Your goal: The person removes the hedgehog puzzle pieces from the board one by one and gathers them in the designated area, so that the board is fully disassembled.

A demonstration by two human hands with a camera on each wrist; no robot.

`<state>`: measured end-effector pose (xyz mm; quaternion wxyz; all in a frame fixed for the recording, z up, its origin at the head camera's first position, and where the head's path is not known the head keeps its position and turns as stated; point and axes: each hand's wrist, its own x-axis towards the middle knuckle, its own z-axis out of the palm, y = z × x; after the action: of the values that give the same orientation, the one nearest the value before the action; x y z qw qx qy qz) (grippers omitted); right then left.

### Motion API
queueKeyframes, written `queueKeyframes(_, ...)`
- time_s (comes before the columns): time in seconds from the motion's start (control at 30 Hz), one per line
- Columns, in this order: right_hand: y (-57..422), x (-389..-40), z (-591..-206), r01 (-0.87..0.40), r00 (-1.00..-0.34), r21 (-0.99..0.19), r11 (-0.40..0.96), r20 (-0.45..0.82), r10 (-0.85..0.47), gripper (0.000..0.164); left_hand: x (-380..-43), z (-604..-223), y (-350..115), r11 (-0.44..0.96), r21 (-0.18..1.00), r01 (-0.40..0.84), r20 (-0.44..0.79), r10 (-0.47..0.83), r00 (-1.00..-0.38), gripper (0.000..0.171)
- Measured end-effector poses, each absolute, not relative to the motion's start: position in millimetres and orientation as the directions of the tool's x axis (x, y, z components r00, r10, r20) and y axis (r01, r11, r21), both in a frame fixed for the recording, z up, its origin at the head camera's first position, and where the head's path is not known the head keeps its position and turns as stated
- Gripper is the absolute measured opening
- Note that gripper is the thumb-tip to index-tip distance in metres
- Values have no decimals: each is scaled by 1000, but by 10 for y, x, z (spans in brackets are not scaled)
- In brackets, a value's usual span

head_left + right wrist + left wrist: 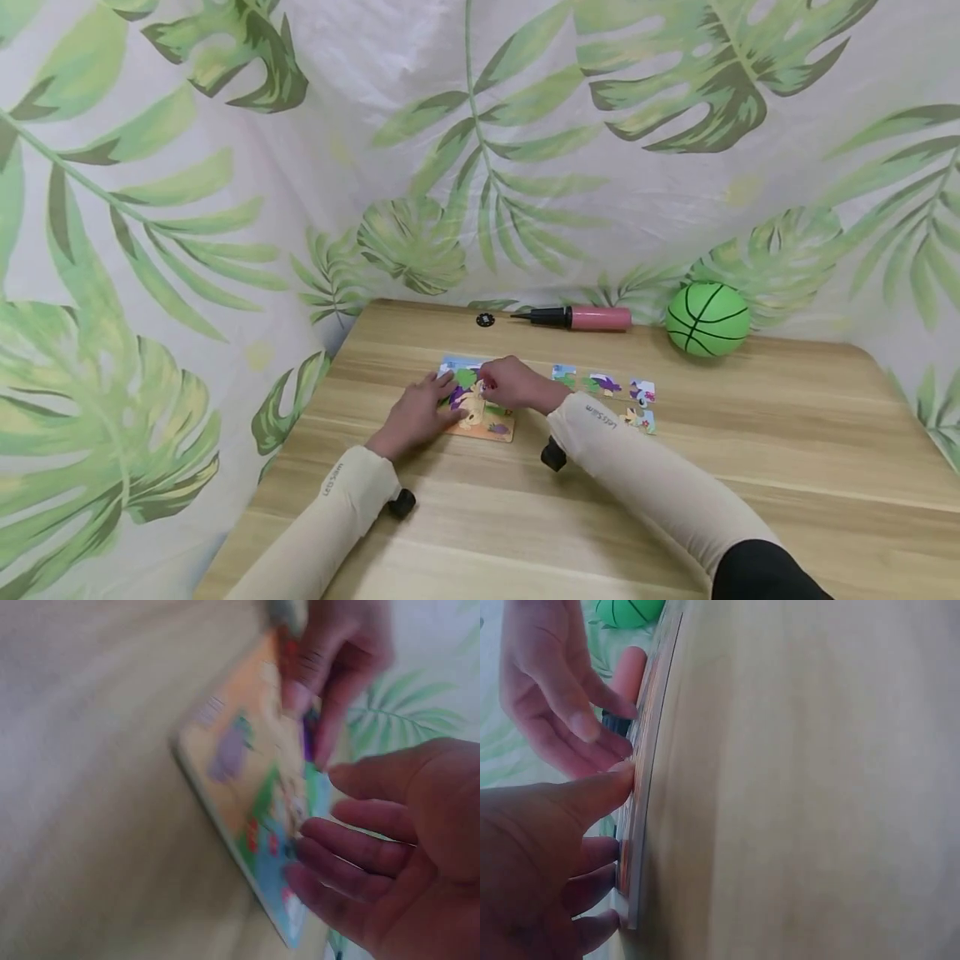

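A flat jigsaw puzzle board [487, 428] with a cartoon picture lies on the wooden table. My left hand [420, 412] rests on its left side, thumb and fingertips touching the top face, as the left wrist view also shows. Over the board's upper right part is my right hand [517, 385], its fingertips at the picture. In the right wrist view this right hand [375, 855] has loosely bent, parted fingers, and I see no piece between them. That view is blurred, and the hands hide part of the picture. Several loose puzzle pieces [604, 383] lie right of the board.
At the back of the table lie a round black disc [485, 320] and a pink and black hand pump [600, 318]. A green ball [707, 320] with black lines sits to their right. Behind the table hangs a leaf-patterned cloth [337, 150].
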<state>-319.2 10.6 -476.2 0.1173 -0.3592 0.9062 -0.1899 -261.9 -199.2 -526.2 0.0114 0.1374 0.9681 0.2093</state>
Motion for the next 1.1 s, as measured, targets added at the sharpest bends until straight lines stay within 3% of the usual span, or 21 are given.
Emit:
queueKeyframes(0.13, -4, -3163, -4861, -621, -713, -420, 662, -49, -700, 5, -2602, -5267, -1993, 878, 403, 260, 38, 268, -963, 65)
queueKeyframes(0.3, -107, -3164, -4928, -610, -725, -394, 688, -74, -685, 5, -2565, -5258, -2003, 885, 397, 244, 25, 256, -966, 65)
queueKeyframes(0.53, -124, -3216, -4982, -483, -790, -432, 762, -162, -592, 37, -2568, -5239, -1958, 899, 373, 231, 7, 246, -969, 65)
queueKeyframes(0.8, -122, -3246, -4974, -398, -823, -495, 773, -179, -538, 44, -2599, -5221, -1930, 910, 361, 203, -26, 228, -973, 67)
queueKeyframes(1.1, -86, -3283, -4926, -282, -863, -691, 665, -120, -491, 23, -2594, -5216, -1939, 914, 347, 209, -31, 233, -972, 67)
